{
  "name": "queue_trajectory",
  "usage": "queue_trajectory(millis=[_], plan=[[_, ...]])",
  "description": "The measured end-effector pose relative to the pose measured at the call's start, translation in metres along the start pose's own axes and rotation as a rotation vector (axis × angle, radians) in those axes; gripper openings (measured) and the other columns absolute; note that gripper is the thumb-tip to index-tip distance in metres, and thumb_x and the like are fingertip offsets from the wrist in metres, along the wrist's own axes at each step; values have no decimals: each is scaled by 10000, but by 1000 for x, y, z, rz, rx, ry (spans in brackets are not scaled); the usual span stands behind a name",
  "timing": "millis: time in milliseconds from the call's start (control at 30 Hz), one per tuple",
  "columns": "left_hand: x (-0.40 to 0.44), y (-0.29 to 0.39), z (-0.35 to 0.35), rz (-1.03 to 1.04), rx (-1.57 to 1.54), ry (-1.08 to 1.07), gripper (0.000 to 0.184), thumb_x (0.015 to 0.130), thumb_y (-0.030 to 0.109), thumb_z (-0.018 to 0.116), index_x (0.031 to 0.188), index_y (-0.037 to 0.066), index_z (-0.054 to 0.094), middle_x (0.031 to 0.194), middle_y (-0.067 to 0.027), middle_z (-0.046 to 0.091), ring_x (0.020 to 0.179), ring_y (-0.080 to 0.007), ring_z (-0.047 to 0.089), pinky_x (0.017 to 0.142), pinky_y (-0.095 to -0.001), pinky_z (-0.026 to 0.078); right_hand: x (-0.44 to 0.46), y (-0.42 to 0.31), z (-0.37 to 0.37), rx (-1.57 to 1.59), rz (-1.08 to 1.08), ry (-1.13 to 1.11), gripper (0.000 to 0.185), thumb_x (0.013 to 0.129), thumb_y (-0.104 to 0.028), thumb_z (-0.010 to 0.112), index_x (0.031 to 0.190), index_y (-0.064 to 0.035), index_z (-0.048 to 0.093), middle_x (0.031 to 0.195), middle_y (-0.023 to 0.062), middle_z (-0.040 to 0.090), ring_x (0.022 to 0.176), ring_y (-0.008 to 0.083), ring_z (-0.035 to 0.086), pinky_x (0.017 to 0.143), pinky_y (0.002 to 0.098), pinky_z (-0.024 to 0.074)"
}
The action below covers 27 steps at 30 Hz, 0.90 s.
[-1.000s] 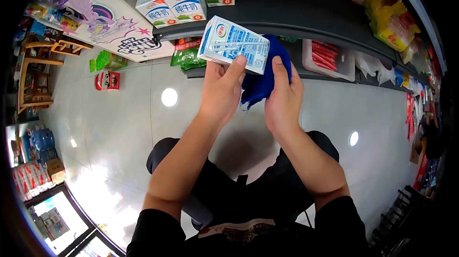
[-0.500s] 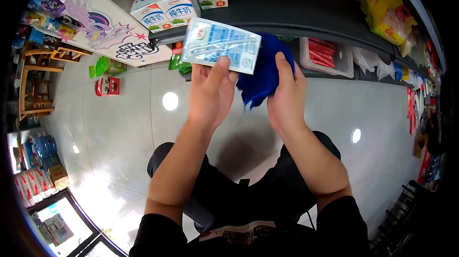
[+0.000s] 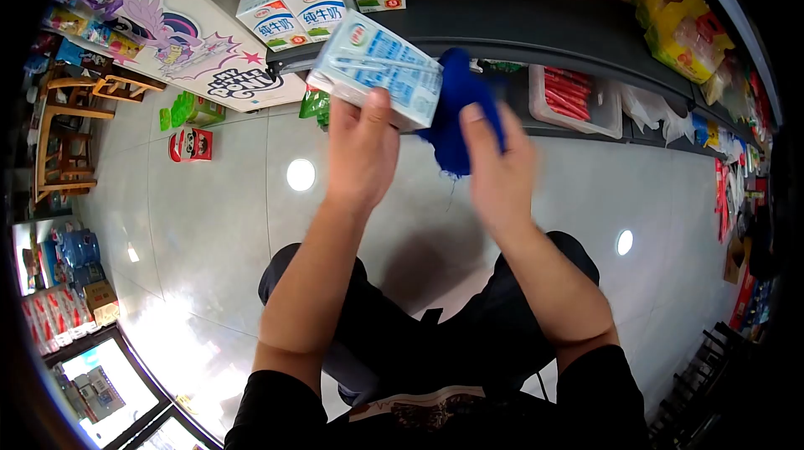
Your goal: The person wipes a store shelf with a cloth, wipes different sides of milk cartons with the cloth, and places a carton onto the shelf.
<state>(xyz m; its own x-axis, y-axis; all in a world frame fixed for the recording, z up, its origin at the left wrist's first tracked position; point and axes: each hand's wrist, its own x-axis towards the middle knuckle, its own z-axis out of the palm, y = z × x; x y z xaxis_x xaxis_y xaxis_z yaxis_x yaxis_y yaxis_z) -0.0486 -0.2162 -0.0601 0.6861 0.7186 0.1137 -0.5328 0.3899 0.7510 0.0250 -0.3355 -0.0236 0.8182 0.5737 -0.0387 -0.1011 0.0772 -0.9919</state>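
Note:
A white and blue milk carton with a wrapped straw on its face is tilted in front of the shelf edge. My left hand grips its lower side, thumb on the printed face. A dark blue cloth hangs at the carton's right end, with loose threads at its bottom. My right hand pinches the cloth and is slightly blurred. Behind the carton, more milk cartons stand grouped on the dark shelf.
Below the shelf sits a clear bin of red packets. A yellow bag lies at the shelf's right. On the tiled floor stand a red box and a green pack. A decorated white panel borders the left.
The carton has moved left and turned, showing more of its lower side. The blue cloth has shifted slightly left with my right hand, and stays beside the carton's end.

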Motion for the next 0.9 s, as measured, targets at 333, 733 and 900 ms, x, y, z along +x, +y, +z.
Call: queue_trajectory(millis=[333, 733, 900], plan=[[-9, -10, 6, -35, 521, 33, 572, 1025, 332, 485, 1445, 38, 230, 1353, -118, 456, 1218, -185, 463, 1036, -327, 383, -14, 13, 4, -293, -353, -151, 381, 906, -106, 595, 1253, 53, 587, 1271, 236, 605, 1268, 384, 525, 1050, 420, 404], [-4, 3, 12, -175, 296, -1, 639, 972, 272, 587, 1458, -3, 276, 1245, -113, 531, 1140, -151, 503, 1015, -301, 386, 5, 13, -8, -272, -441, -116, 364, 903, -96, 598, 1235, 54, 600, 1288, 241, 595, 1215, 349, 577, 1032, 392, 427], [-3, 4, 11, -163, 399, 20, 527, 923, 247, 673, 1292, -8, 395, 1022, -70, 596, 833, -99, 583, 624, -239, 489, 8, 8, -9, -331, -589, -55, 410, 878, -85, 612, 1267, 41, 583, 1319, 223, 578, 1214, 367, 564, 1048, 411, 408]])
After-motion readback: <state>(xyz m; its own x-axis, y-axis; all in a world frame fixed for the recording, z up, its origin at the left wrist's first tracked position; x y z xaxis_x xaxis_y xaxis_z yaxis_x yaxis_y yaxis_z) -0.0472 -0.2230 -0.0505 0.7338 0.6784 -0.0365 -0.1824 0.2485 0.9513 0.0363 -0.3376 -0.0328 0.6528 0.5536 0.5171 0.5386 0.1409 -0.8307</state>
